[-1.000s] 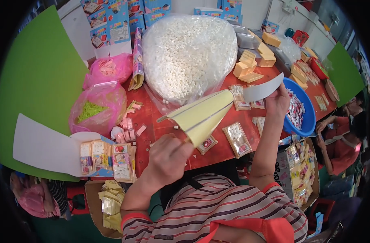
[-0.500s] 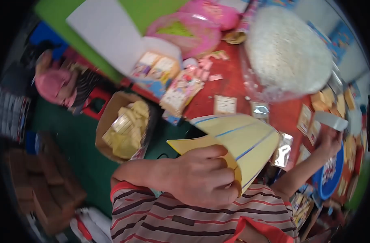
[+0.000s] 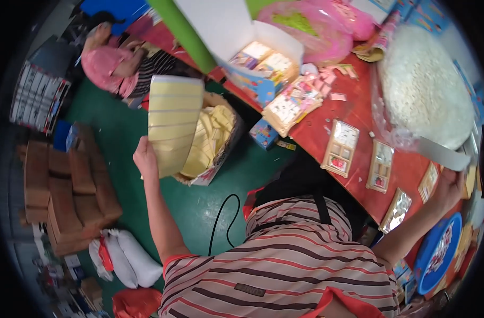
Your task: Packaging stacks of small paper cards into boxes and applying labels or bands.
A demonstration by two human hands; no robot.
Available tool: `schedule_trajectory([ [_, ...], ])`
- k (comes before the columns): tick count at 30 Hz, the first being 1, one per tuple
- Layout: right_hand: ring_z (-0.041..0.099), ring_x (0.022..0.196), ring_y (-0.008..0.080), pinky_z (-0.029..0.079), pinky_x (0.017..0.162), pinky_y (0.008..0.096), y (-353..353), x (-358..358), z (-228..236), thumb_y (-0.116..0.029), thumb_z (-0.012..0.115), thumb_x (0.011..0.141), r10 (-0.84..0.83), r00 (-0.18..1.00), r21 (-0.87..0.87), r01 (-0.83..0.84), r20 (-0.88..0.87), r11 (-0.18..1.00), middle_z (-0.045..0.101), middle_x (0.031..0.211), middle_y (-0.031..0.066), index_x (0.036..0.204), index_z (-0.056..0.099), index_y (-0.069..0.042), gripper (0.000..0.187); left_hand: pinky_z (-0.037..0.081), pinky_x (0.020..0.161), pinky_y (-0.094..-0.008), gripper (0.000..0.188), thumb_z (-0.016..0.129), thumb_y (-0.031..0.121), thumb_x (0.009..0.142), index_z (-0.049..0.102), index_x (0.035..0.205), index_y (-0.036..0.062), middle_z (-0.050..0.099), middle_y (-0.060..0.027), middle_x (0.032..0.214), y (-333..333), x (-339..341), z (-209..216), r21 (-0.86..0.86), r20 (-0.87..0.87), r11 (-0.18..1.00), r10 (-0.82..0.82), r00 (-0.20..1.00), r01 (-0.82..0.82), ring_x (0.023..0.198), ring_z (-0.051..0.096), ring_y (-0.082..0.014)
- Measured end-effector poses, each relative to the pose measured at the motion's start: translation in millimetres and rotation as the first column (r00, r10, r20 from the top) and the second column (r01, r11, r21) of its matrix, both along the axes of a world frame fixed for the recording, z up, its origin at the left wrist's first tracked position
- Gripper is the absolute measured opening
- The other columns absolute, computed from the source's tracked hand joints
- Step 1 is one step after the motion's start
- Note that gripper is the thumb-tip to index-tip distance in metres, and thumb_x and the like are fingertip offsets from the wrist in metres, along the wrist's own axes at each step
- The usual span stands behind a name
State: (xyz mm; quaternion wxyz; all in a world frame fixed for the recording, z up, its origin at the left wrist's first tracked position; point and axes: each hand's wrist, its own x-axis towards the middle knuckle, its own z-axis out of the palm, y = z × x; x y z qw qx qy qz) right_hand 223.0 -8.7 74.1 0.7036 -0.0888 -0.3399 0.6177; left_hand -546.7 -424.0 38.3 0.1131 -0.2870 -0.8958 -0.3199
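At the left, my left hand [image 3: 145, 159] is closed on the edge of a large pale-yellow striped sheet [image 3: 174, 119]. The sheet hangs upright in front of a cardboard box of crumpled yellow paper [image 3: 213, 135] on the floor, hiding part of it. Far to the right, my right hand [image 3: 450, 185] pinches a curved grey-white strip [image 3: 438, 152] above the table. Several small wooden trays lie nearest that hand, among them a tray [image 3: 381, 165] with a red picture and another tray [image 3: 341, 148] beside it. A shiny clear-wrapped tray [image 3: 396, 211] lies at the table edge.
The red table [image 3: 311, 143] carries a big bag of white pellets [image 3: 425, 87], a pink plastic bag [image 3: 316, 32] and an open carton [image 3: 252, 79]. A blue basin [image 3: 438, 253] stands at right. A person in pink [image 3: 109, 63] sits far left, near stacked brown cartons [image 3: 67, 185].
My left hand has swung left from in front of my chest, carrying the yellow sheet over beside the box of paper. My right hand stays out at the right with the strip. The view has shifted.
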Motion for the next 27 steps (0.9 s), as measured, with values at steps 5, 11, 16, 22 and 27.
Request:
schedule_trajectory([
  [5,0.061,0.109,0.0233,0.049,0.096,0.0377,-76.4,-101.8,19.2,-0.012,0.048,0.099,0.170,0.984,-0.011,-0.169,0.046,0.986,0.062,0.121,0.0143,0.125,0.054,0.003,0.030,0.049,0.085,-0.0531,0.048,0.051,0.024,0.089,0.049,0.137,0.0227,0.058,-0.0120,0.128,-26.0,-91.4,-112.9,-0.468,0.005,0.787,0.459,0.888,-0.404,0.108,0.060,-0.0357],
  [11,0.063,0.105,0.0202,0.051,0.092,0.0348,-119.2,-142.0,28.8,-0.009,0.048,0.098,-0.019,0.999,-0.065,0.021,0.029,0.998,0.065,0.113,0.0109,0.118,0.057,0.003,0.025,0.037,0.103,-0.0521,0.063,0.062,0.010,0.084,0.039,0.142,0.0066,0.045,-0.0207,0.140,52.4,13.4,-127.0,-0.110,-0.279,0.992,-0.097,0.955,0.068,0.127,0.046,-0.0383],
  [16,0.063,0.105,0.0186,0.050,0.093,0.0345,-127.5,-158.7,21.0,-0.007,0.047,0.098,-0.058,0.991,-0.104,0.071,0.123,0.992,0.063,0.113,0.0078,0.122,0.054,0.001,0.026,0.034,0.108,-0.0423,0.044,0.057,0.000,0.085,0.053,0.129,-0.0020,0.053,-0.0198,0.133,103.8,190.3,-86.1,0.063,0.021,0.708,-0.706,0.708,0.704,0.125,0.048,-0.0349],
  [22,0.064,0.095,0.0155,0.052,0.087,0.0317,-148.6,-162.8,30.9,-0.010,0.049,0.098,-0.171,0.920,-0.209,0.255,0.353,0.944,0.065,0.102,0.0062,0.115,0.058,0.000,0.022,0.047,0.089,-0.0331,0.019,0.053,-0.001,0.090,0.062,0.107,-0.0033,0.065,-0.0148,0.108,127.4,234.1,-47.1,0.344,0.307,0.631,-0.775,0.552,0.695,0.099,0.062,-0.0249],
  [27,0.064,0.086,0.0137,0.051,0.078,0.0277,-156.1,-211.6,35.4,-0.007,0.051,0.095,-0.088,0.914,-0.179,0.170,0.397,0.969,0.066,0.098,0.0070,0.100,0.062,0.001,0.014,0.046,0.088,-0.0300,0.024,0.046,0.000,0.092,0.061,0.110,-0.0047,0.065,-0.0126,0.110,147.4,282.5,20.1,0.644,0.434,0.238,-0.896,-0.090,0.727,0.097,0.061,-0.0193],
])
